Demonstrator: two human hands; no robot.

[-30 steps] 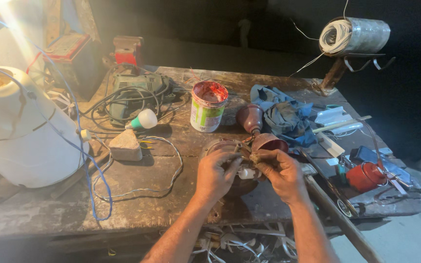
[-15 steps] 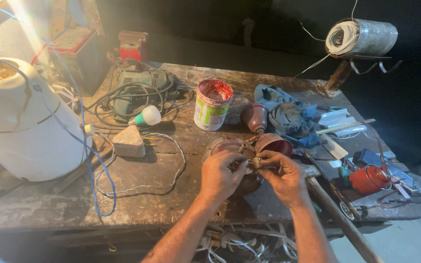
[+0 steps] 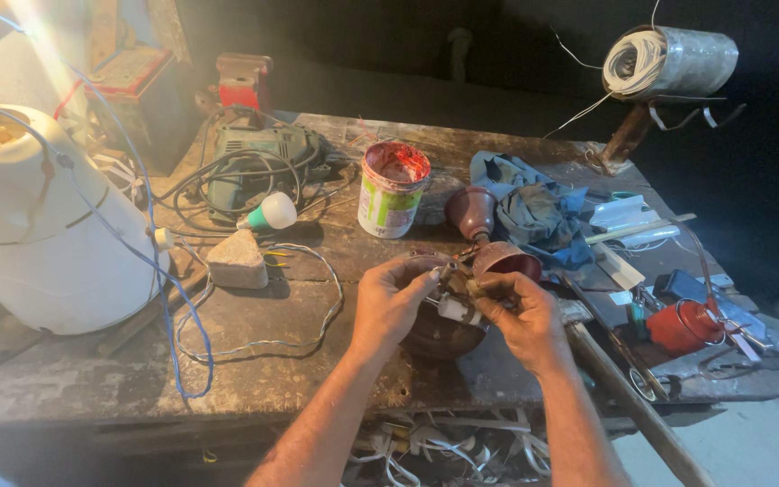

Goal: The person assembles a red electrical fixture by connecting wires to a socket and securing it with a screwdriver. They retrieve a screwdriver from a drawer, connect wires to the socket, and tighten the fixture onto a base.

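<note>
My left hand and my right hand meet over a round dark-brown metal part on the worn workbench. The fingertips of both hands pinch a small bundle of wires and a whitish connector above that part. A brown cup-shaped cover lies just beyond my right hand, and a second brown bell-shaped cover stands behind it. What my palms cover is hidden.
An open paint tin stands behind my hands. At left are a large white plastic container, a blue wire, a stone wedge, a light bulb and a green power tool. A blue cloth, a red spool and a wire reel are at right.
The view has shifted slightly. My hands stay over the brown part, fingers working the wires closer together; my right hand has drawn in toward the left.
</note>
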